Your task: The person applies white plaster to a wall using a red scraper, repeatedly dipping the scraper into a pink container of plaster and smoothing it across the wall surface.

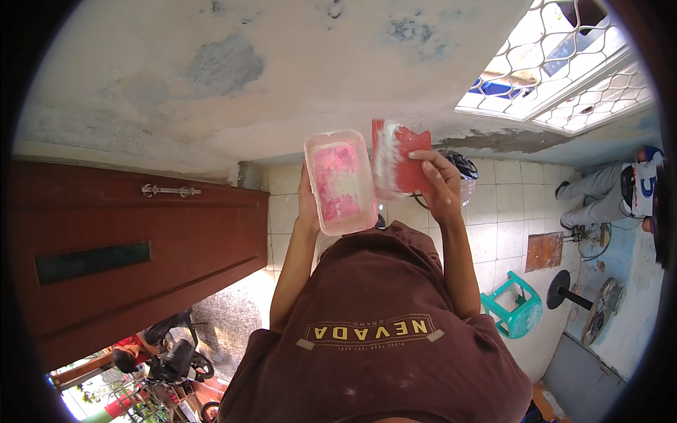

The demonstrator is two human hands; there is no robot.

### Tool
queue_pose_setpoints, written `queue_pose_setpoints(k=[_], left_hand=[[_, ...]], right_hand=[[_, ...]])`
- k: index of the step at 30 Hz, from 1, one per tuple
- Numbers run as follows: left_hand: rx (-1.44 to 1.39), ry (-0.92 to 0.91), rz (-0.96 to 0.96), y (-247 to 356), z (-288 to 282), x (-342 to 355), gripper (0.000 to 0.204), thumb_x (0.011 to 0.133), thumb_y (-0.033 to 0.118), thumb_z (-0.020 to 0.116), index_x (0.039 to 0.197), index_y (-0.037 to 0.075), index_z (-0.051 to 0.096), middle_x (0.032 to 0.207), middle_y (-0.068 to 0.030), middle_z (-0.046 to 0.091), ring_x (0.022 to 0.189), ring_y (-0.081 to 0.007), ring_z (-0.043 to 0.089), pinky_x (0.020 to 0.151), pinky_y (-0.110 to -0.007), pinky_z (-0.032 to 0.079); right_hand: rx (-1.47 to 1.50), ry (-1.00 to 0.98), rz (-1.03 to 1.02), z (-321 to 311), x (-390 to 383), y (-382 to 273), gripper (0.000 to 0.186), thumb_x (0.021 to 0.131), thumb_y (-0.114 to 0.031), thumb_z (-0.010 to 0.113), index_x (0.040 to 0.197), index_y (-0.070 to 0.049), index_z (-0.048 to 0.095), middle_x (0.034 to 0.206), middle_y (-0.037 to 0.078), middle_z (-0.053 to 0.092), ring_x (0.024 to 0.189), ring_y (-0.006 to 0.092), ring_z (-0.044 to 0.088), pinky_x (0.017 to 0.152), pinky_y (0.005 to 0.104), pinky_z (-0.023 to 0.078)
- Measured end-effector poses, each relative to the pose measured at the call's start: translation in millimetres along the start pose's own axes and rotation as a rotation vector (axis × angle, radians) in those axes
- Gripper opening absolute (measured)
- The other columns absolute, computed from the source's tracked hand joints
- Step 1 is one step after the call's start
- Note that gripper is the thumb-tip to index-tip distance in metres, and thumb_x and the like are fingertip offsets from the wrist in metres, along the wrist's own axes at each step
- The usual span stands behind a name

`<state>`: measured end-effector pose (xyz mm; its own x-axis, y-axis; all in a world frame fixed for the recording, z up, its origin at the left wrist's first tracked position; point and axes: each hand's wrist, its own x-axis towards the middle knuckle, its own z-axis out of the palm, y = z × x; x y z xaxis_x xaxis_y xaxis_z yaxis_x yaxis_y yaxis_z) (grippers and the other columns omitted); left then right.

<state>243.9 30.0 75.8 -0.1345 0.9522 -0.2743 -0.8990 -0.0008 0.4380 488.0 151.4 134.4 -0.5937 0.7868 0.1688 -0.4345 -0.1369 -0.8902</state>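
Holding a tub [341, 182] at frame centre, the left hand [308, 204] grips it; the right hand [438, 185] clasps a red scraper [400, 158] beside it.

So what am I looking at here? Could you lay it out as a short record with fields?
left hand: holds a translucent plastic tub smeared pink and white inside
right hand: grips a red scraper with white paste along one edge
tub and scraper: side by side, close together, contact unclear
clothing: brown shirt
wall: rough plaster with grey patches
left side: dark red door
floor: pale tiles, with a teal plastic stool
far right: another person
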Motion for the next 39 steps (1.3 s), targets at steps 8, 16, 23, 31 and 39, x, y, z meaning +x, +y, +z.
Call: queue_pose_setpoints(k=[8,16,23,31,39], left_hand=[[0.14,-0.006,-0.095,1,12,3,0.074,0.105,0.064,0.038,0.148,0.005,0.049,0.138,-0.0138,0.061,0.123,-0.0266,0.063,0.104,-0.045,0.053],[0.25,0.096,-0.049,-3,23,-1,0.075,0.105,0.063,0.039,0.152,0.005,0.045,0.144,-0.013,0.057,0.131,-0.0258,0.057,0.109,-0.043,0.049],[0.29,0.075,0.004,-6,13,2,0.074,0.105,0.062,0.04,0.154,0.007,0.042,0.147,-0.0132,0.054,0.132,-0.0255,0.055,0.109,-0.043,0.048],[0.431,0.095,-0.115,1,11,-10,0.073,0.106,0.06,0.04,0.156,0.007,0.039,0.148,-0.0111,0.054,0.132,-0.0239,0.055,0.108,-0.042,0.048],[0.369,0.051,-0.135,-11,3,-12,0.074,0.106,0.059,0.04,0.157,0.005,0.037,0.15,-0.0118,0.052,0.134,-0.0243,0.054,0.108,-0.042,0.048]], right_hand=[[0.041,0.234,0.192,28,29,-4,0.045,0.099,-0.006,0.067,0.141,0.001,0.052,0.123,0.016,0.069,0.109,0.0169,0.067,0.095,0.0307,0.055],[0.009,0.245,0.243,37,40,11,0.045,0.099,-0.009,0.069,0.14,0.001,0.053,0.111,0.014,0.073,0.098,0.0151,0.07,0.086,0.0291,0.057],[-0.102,0.317,0.186,49,45,16,0.043,0.099,-0.01,0.069,0.137,0.001,0.052,0.109,0.014,0.074,0.098,0.0149,0.07,0.086,0.0293,0.057],[-0.185,0.47,0.08,46,54,22,0.044,0.099,-0.012,0.07,0.137,0.001,0.053,0.108,0.014,0.074,0.097,0.0133,0.068,0.082,0.0277,0.056],[-0.264,0.533,-0.006,42,63,27,0.044,0.099,-0.014,0.07,0.136,0.001,0.053,0.107,0.014,0.074,0.095,0.0127,0.068,0.08,0.027,0.056]])
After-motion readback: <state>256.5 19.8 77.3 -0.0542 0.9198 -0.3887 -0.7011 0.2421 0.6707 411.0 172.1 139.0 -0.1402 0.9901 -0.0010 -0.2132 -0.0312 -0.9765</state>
